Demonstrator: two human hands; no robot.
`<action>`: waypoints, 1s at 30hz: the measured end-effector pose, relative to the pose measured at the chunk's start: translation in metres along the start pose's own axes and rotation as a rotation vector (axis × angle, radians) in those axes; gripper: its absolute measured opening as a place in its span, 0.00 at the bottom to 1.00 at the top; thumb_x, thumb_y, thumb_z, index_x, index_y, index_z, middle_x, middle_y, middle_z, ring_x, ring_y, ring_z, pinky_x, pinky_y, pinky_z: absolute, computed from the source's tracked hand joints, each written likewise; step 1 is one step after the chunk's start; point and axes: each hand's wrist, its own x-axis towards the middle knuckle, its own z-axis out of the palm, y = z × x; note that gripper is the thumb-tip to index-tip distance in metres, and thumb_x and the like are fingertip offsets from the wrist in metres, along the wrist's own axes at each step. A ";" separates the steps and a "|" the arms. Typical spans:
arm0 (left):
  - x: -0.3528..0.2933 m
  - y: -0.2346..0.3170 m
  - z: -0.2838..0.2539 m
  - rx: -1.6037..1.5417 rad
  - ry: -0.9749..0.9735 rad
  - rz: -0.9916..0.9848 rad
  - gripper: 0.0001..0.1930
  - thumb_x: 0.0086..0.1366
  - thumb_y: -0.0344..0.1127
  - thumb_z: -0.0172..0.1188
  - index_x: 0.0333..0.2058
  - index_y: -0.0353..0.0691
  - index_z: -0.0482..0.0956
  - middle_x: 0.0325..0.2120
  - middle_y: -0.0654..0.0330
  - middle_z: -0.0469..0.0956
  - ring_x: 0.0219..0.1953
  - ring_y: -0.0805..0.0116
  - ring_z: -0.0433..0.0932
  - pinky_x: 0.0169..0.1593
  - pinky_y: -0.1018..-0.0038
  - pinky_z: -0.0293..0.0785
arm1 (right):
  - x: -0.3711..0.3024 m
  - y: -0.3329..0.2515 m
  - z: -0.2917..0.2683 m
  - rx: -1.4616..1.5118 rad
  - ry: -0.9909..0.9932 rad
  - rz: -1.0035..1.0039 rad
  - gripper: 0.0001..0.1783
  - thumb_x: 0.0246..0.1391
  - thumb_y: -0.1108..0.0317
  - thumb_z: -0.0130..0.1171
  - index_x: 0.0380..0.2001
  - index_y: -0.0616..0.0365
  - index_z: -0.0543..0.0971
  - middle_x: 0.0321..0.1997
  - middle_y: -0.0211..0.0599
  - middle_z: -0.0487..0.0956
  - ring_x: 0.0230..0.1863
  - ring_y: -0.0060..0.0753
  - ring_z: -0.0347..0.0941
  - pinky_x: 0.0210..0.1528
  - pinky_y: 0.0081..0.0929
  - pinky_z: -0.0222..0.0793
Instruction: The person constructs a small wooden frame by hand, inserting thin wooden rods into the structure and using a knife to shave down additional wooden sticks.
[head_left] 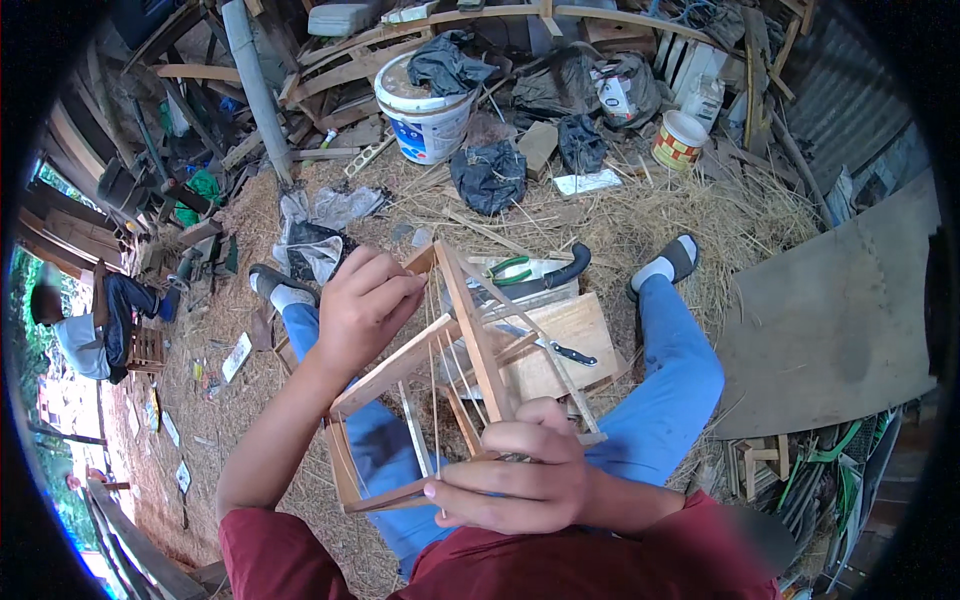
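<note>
A small open wooden frame [472, 335] of slats and thin sticks rests over my lap, tilted. My left hand [368, 302] is closed in a pinch at its far end, around the tip of a thin stick [434, 385] running lengthwise. Wrapped round the near end of the frame is my right hand [520, 470], its fingertips by the stick's lower end. Beyond the frame, between my feet, lie a wooden board [588, 325], a knife [574, 354] with a black handle, green-handled pliers [510, 266] and a tool with a curved black handle [570, 266].
Straw and shavings cover the ground. Farther off stand a large white bucket [430, 130], a smaller patterned bucket [680, 140] and black plastic bags [488, 178]. A big flat sheet [830, 320] leans at the right. Another person [90, 325] sits at the far left.
</note>
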 end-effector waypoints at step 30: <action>0.011 0.001 0.015 0.026 -0.060 -0.113 0.07 0.55 0.28 0.71 0.29 0.42 0.80 0.29 0.60 0.74 0.33 0.57 0.75 0.33 0.63 0.75 | 0.007 0.023 -0.040 -0.049 -0.090 0.075 0.15 0.47 0.68 0.77 0.40 0.45 0.85 0.42 0.22 0.84 0.43 0.33 0.77 0.43 0.34 0.67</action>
